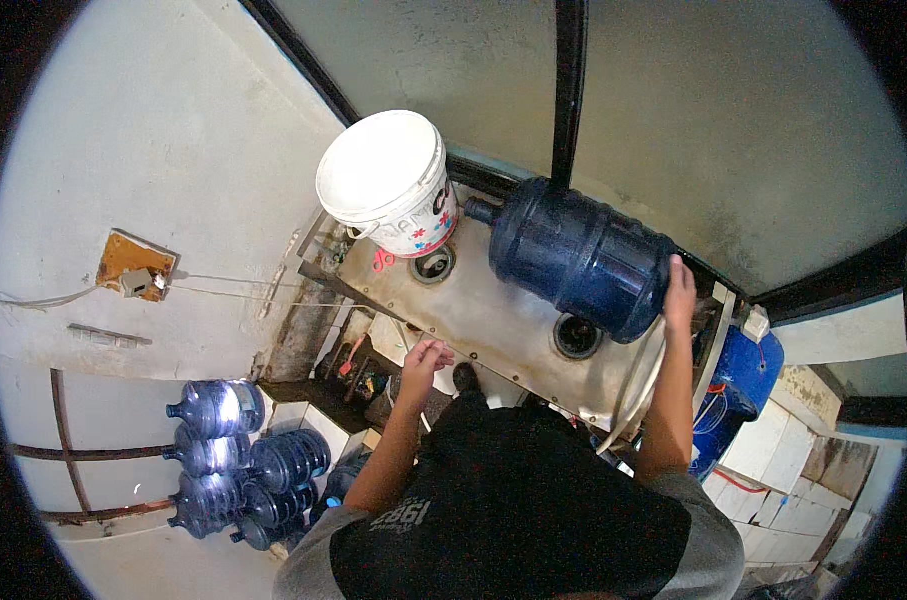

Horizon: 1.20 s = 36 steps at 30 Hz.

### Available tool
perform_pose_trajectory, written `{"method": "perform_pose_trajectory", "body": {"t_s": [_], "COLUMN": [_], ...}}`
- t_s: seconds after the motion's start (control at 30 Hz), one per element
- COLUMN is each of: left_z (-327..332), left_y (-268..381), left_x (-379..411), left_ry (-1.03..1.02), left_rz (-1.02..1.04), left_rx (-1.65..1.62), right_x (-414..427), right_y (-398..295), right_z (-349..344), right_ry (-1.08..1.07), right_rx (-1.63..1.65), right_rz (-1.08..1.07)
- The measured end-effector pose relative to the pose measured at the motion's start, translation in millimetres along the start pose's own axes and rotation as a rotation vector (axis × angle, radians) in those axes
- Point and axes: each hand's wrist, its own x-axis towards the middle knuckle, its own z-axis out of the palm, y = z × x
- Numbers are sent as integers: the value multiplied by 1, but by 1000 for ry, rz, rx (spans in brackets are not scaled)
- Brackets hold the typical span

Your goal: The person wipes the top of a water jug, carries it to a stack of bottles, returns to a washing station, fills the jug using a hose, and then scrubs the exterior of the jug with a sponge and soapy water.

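A large blue plastic water jug (581,255) lies on its side on a metal-topped bench (483,300), its neck pointing left. My right hand (680,292) rests against the jug's base end. In front of my body, over the bench's near edge, my left hand (427,358) is raised with its fingers curled together; nothing shows in it. A white lidded plastic bucket (386,180) with printed flowers stands at the bench's far left. Beside its foot lie red-handled scissors (383,260). Two round dark fittings are set in the metal top, one by the bucket and one below the jug.
Several water jugs (220,409) are stacked at the lower left by the wall. A pale hose (641,382) curves over the bench's right end, near my right forearm. A blue plastic drum (753,367) stands beyond it. Framed panels rise behind the bench.
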Motion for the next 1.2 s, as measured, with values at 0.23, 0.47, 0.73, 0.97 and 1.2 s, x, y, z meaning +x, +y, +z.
{"method": "perform_pose_trajectory", "body": {"t_s": [0.23, 0.47, 0.73, 0.97, 1.2], "left_z": [29, 76, 128, 155, 180], "left_y": [-6, 21, 80, 207, 221], "left_x": [96, 228, 203, 97, 73], "left_ry": [-9, 231, -36, -1, -72], "left_rz": [-16, -298, 199, 672, 912], "left_rx": [-1, -194, -731, -406, 216], "right_x": [-68, -133, -162, -124, -178], "right_y": [-56, 12, 39, 140, 77], "right_z": [37, 35, 7, 56, 143], "right_ry": [229, 324, 367, -272, -800], "right_rx": [-434, -275, 35, 24, 90], "right_rz": [-44, -349, -206, 104, 0]}}
